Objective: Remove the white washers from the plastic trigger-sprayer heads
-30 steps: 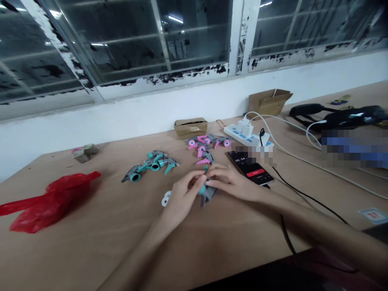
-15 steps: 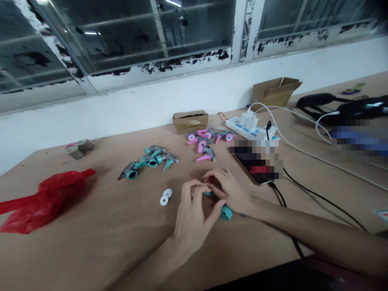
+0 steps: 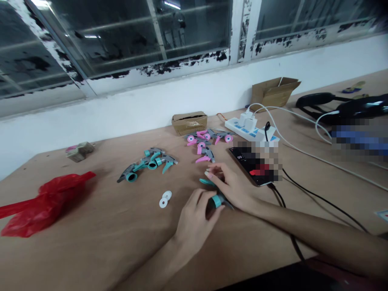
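A grey and teal trigger spray head [image 3: 216,200] lies low over the table between my hands. My left hand [image 3: 195,218] has its thumb and fingers around the teal collar. Curled over the grey body from the right, my right hand [image 3: 228,186] hides much of it; the teal trigger [image 3: 206,182] pokes out on the left. Two white washers [image 3: 163,202] lie to the left of my hands. Farther back are a cluster of teal and grey spray heads [image 3: 153,163] and a group of pink and grey spray heads [image 3: 206,154].
A phone [image 3: 248,167] with a cable lies right of my hands, before a white power strip [image 3: 239,127]. Two cardboard boxes [image 3: 189,123] stand near the wall. At left are a red plastic bag [image 3: 57,198] and a small greenish block [image 3: 79,152].
My left hand has moved down onto the teal collar, and its fingers have parted from my right hand's fingertips. The spray head has turned, with more of its trigger showing.
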A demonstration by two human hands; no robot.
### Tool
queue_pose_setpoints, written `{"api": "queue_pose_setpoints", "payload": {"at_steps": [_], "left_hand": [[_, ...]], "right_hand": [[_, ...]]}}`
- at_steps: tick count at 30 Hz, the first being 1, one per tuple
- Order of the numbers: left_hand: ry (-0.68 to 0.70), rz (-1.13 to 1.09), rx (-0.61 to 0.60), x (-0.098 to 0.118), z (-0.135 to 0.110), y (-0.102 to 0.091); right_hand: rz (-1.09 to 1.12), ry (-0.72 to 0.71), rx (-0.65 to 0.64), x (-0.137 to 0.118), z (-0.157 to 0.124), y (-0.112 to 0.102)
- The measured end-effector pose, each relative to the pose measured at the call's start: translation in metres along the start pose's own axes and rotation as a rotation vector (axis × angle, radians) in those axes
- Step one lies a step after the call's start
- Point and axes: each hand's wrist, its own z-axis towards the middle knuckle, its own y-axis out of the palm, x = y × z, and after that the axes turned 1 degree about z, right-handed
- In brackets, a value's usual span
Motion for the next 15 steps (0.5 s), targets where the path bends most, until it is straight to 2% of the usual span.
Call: {"api": "queue_pose_setpoints", "payload": {"at_steps": [2, 3, 7, 10, 15], "left_hand": [[-0.045, -0.022, 0.096, -0.008, 0.004, -0.006], [-0.070, -0.023, 0.136, -0.012, 0.006, -0.008], [-0.122, -0.094, 0.227, -0.018, 0.008, -0.011], [-0.069, -0.196, 0.233, -0.016, 0.007, -0.009], [0.062, -0.253, 0.110, -0.010, 0.007, -0.016]], "right_hand": [[0.133, 0.109, 0.007, -0.001, 0.004, -0.004], [0.215, 0.183, -0.045, -0.002, 0.005, -0.005], [0.517, 0.453, -0.385, -0.008, 0.007, -0.009], [0.576, 0.543, -0.390, -0.011, 0.007, -0.009], [0.676, 0.648, -0.389, -0.009, 0.010, -0.013]]}}
